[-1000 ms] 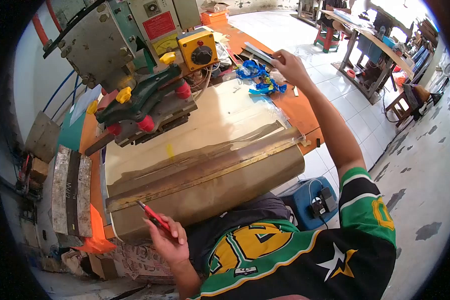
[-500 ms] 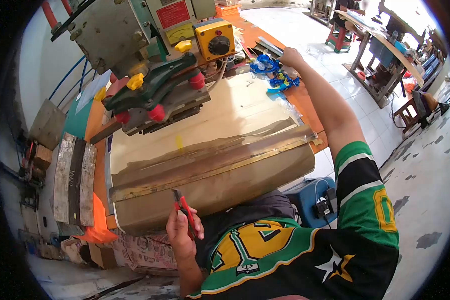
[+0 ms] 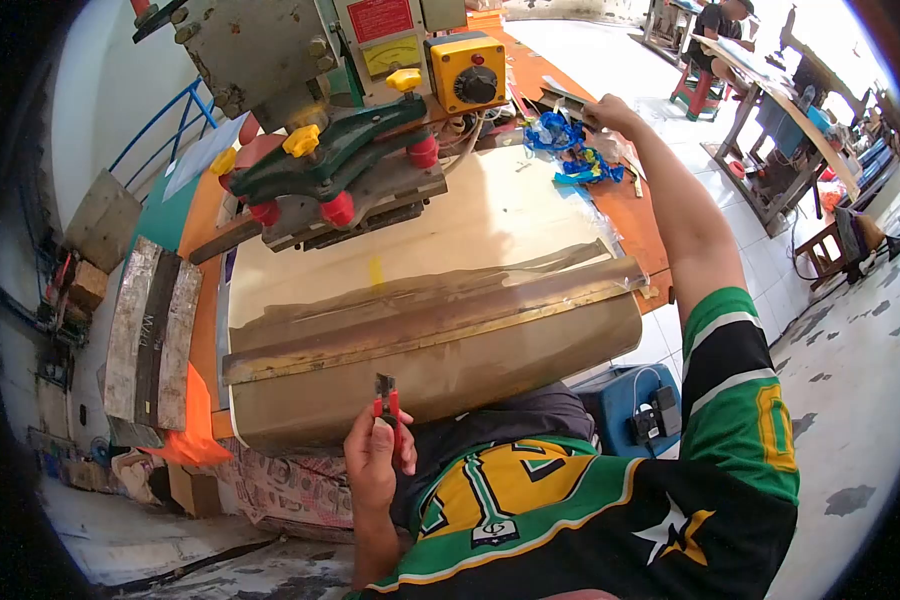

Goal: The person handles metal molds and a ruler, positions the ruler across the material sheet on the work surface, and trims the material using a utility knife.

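Observation:
My left hand (image 3: 374,450) is closed around a pair of red-handled pliers (image 3: 387,407), jaws pointing up, in front of the padded board's rounded edge. Stretched out to the far right of the bench, my right hand (image 3: 613,113) has its fingers curled down beside some grey metal strips (image 3: 567,100). What those fingers grip is hidden. Crumpled blue plastic wrappers (image 3: 573,150) lie just below that hand. Between me and the machine, a brown-covered board (image 3: 450,375) has a long metal strip (image 3: 440,322) across it and a pale sheet (image 3: 470,210) behind.
A press head (image 3: 335,170) with yellow knobs and red bushings overhangs the board. Beside it sits a yellow control box (image 3: 467,75) with a black dial. Worn metal blocks (image 3: 150,340) and orange plastic (image 3: 195,425) are at left. Another person (image 3: 715,35) sits at a far table.
The view has shifted, so the bench appears farther right. My left hand has turned the pliers more upright. My right hand stays near the metal strips and wrappers.

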{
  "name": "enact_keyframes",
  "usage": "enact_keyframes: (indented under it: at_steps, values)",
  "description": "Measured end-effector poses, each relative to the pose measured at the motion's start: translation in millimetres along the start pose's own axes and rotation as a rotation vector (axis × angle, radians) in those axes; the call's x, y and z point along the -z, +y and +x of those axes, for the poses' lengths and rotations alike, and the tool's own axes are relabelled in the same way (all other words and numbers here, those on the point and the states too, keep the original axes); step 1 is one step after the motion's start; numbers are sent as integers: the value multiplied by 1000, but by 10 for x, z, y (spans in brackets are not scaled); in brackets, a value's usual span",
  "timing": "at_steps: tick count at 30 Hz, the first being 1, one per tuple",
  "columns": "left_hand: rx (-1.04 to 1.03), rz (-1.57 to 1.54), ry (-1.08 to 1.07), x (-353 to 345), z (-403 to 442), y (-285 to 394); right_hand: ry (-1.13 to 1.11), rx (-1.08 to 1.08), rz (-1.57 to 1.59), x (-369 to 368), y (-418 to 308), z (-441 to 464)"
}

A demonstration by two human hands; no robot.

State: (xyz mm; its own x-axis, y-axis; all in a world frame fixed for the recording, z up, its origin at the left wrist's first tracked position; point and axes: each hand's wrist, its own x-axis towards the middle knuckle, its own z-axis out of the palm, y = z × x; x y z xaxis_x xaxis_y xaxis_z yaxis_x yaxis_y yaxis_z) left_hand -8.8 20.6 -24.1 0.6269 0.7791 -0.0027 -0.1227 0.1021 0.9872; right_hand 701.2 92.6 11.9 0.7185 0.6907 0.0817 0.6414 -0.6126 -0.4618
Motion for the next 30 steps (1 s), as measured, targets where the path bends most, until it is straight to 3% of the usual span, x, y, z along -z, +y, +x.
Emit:
enact_keyframes:
  at_steps: [6,8,9,11,12,13,14,17,19,22,26,30]
  values:
    - [33,-26,-50,-56,19,52,82,-104,187,127,86,-100]
    - [51,-35,-52,-68,14,57,122,-161,591,201,13,-330]
    - [44,-21,-46,-81,22,67,117,-162,589,180,31,-367]
    - [44,-10,-39,-88,21,47,26,-152,1261,163,96,-460]
    - [30,8,-23,-79,31,13,-75,-82,1401,194,141,-567]
    - [15,27,-7,-77,38,-8,-75,-86,1398,194,109,-764]
    - [19,25,-9,-92,41,-5,-61,111,1382,181,28,-1016]
    - [19,21,-9,-133,57,12,75,425,1099,91,180,-1192]
    - [22,8,-26,-155,71,9,-165,234,1689,228,-416,-2005]
    - [64,-43,-49,-191,73,44,-258,289,1694,343,-932,-2658]
    - [51,-35,-61,-186,82,17,-376,386,1697,214,-949,-3019]
    - [34,-25,-46,-159,71,-33,-294,517,1701,15,-1227,-3426]
